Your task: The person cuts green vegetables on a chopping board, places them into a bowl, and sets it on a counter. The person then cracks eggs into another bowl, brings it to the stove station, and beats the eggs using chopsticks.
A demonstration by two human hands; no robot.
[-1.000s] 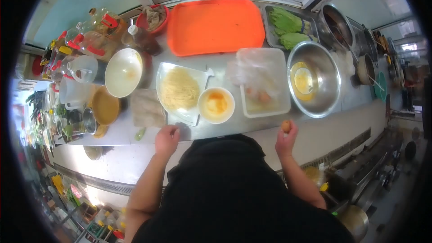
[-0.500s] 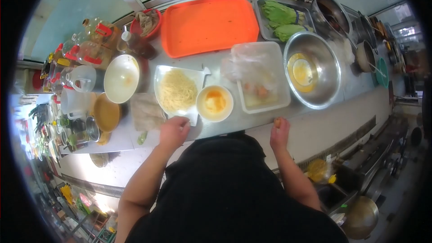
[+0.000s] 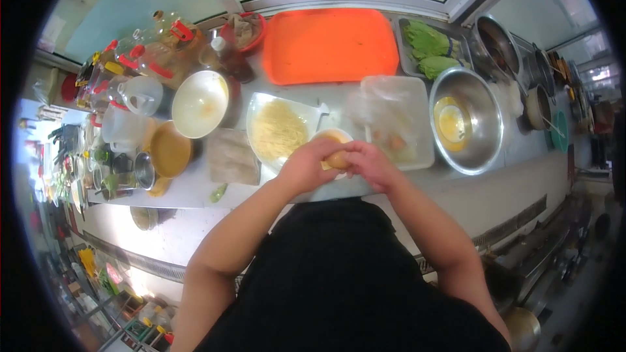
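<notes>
A brown egg [image 3: 338, 160] is held between my two hands. My left hand [image 3: 310, 164] closes on it from the left, and my right hand [image 3: 370, 164] pinches it from the right. Directly beneath is a small white bowl [image 3: 340, 134] with orange-yellow contents, partly hidden by my fingers. Left of the bowl, a pile of pale noodles [image 3: 279, 132] lies on a white dish [image 3: 258, 103]. To the right stands a translucent plastic tub [image 3: 417, 91] containing a few brownish, egg-like objects, with clear plastic film over part of it.
Behind lies an orange tray [image 3: 329, 45], beside leafy greens [image 3: 427, 44] in a metal pan. A steel basin [image 3: 486, 120] with yellow liquid stands right. Leftward are a folded cloth [image 3: 232, 156], a cream bowl [image 3: 200, 105], a brown bowl [image 3: 171, 150] and several plastic jugs [image 3: 153, 65].
My right hand has brought the egg leftward from the counter's front edge to above the small bowl. My left hand has moved right from beside the dish and joined it on the egg.
</notes>
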